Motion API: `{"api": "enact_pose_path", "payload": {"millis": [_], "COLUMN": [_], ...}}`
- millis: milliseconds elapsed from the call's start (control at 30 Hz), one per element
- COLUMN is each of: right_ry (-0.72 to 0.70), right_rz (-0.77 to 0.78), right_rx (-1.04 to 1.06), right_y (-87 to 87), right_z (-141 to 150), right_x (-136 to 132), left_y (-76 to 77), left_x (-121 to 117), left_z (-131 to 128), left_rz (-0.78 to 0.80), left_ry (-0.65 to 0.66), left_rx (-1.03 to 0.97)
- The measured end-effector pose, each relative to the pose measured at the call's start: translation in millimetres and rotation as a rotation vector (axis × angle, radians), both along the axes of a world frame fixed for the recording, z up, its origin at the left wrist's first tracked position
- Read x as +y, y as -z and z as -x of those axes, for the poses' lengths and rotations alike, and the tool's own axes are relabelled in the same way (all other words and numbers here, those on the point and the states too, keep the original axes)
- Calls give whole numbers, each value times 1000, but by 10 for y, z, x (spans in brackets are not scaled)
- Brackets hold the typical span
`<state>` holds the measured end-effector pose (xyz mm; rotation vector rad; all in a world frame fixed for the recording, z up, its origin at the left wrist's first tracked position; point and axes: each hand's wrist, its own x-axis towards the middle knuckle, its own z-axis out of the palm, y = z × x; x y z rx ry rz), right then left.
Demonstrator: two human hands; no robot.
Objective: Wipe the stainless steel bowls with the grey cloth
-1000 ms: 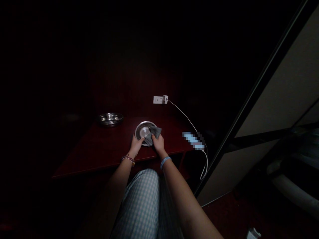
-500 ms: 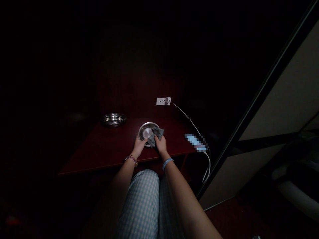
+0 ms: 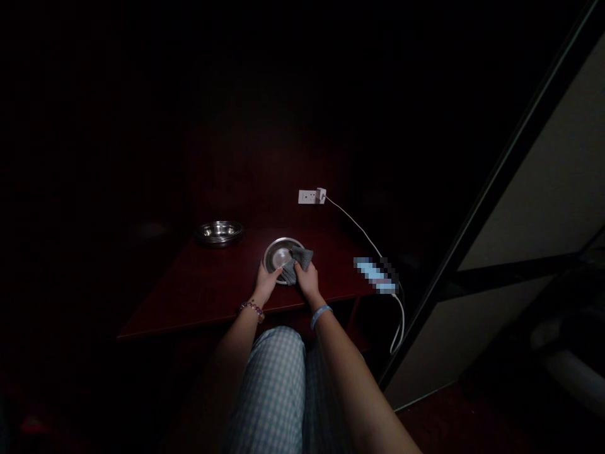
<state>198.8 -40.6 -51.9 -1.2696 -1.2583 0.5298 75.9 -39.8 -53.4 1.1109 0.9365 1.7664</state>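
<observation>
A round stainless steel plate (image 3: 280, 256) lies on the dark red wooden table (image 3: 198, 296), tilted slightly up toward my hands. My left hand (image 3: 267, 284) grips its near rim, with the fingers curled over the edge. My right hand (image 3: 307, 280) sits just to the right, closed on a grey knitted cloth (image 3: 301, 260) pressed against the plate's right side. The cloth hides part of the plate's inner surface. A beaded bracelet circles my left wrist and a pale blue band circles my right.
A second steel bowl (image 3: 218, 233) stands toward the table's left. A white wall socket (image 3: 307, 197) with a plugged-in charger feeds a white cable (image 3: 359, 233) to a blurred, pale blue object (image 3: 375, 275) at the table's right. A dark-framed sliding door (image 3: 520, 208) stands at right.
Both hands stay on the plate and cloth with little visible movement. The whole scene sits slightly lower and further right in the view.
</observation>
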Motion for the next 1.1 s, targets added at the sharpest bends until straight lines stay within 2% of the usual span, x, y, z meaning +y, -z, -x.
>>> {"api": "enact_pose_path", "payload": {"millis": [433,1100], "right_ry": [-21,-13], "right_rz": [-12,-39], "right_rx": [-2,-3], "right_y": [-31,-28], "right_z": [-1,-3], "right_x": [-36,-39], "left_y": [-18,-14], "left_x": [-8,-16], "left_z": [17,23], "left_rz": [15,5], "left_ry": [-36,18], "left_rx": [56,34]}}
